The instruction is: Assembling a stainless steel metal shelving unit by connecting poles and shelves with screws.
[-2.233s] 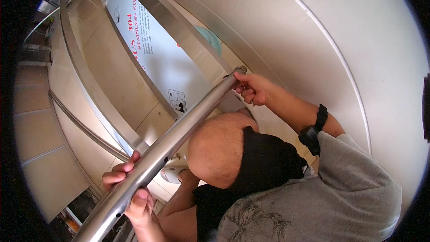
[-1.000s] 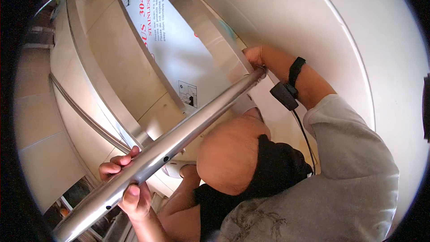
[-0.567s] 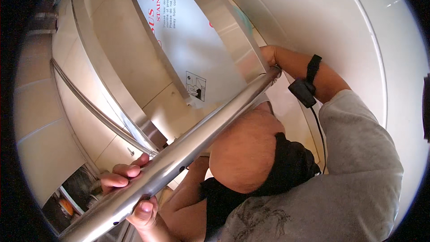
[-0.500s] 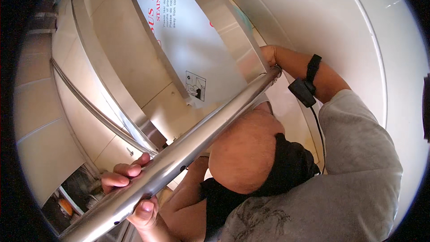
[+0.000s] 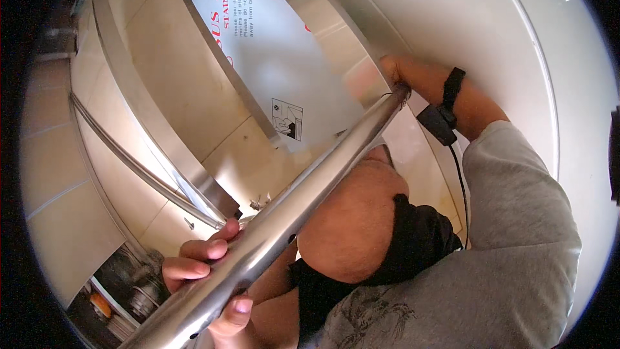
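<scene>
A grey T-shirt (image 5: 465, 284) and black shorts (image 5: 423, 236) lie nearest, with a bare, bent knee (image 5: 349, 242) showing past the cloth. The left hand (image 5: 201, 255) is clamped around a round stainless-steel tube (image 5: 284, 213), its fingers over the farther side and its thumb on the nearer one. The tube slants across the view from the lower left edge toward the upper right, passing above the knee; dark round holes (image 5: 292, 238) sit along its near side. By the tube's far end is the right hand (image 5: 392, 71), its fingers mostly hidden, so I cannot tell whether they grip it. On that forearm sits a black box-shaped device (image 5: 438, 124) on a strap, with a black cable (image 5: 461, 181) hanging down. Beyond the tube lies a steel panel with printed protective film (image 5: 265, 52), and to its left a flat steel bar (image 5: 145, 116). Farther out are the beige tiled floor (image 5: 165, 58) and, on the right, a glossy white surface (image 5: 478, 39)
</scene>
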`<state>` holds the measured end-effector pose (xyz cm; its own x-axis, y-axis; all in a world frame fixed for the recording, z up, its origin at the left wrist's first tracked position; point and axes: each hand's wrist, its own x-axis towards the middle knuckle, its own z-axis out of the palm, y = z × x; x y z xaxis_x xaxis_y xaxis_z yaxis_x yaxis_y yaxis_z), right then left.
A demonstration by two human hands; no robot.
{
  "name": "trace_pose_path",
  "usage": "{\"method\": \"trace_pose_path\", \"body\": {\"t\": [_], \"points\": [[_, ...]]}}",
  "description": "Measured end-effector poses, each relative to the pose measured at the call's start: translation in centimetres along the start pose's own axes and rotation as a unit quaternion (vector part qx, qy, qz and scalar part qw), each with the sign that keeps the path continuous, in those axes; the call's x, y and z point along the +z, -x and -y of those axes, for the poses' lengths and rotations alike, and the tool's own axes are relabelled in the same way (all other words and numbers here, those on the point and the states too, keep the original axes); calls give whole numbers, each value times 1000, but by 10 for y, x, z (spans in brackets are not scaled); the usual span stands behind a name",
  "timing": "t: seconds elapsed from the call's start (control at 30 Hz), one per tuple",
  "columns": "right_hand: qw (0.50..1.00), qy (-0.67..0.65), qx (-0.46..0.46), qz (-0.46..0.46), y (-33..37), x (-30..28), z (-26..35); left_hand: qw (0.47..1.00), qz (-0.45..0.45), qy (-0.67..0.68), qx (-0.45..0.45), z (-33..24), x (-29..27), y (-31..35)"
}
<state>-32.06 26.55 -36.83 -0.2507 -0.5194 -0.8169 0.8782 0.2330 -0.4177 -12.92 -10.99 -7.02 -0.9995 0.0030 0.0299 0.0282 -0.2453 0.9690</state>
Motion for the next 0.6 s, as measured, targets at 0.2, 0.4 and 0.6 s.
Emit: {"method": "trace_pose_path", "body": {"t": [0.2,0.4,0.6], "points": [[1000,8,-15,-16,-1,1,0,998,-60,24,-22,9,-13,5],[1000,1,-22,-15,-4,0,-3,998,-50,23,-18,13,-20,8],[1000,-3,-23,-12,-10,-3,-8,1000,17,20,-10,12,-27,10]]}}
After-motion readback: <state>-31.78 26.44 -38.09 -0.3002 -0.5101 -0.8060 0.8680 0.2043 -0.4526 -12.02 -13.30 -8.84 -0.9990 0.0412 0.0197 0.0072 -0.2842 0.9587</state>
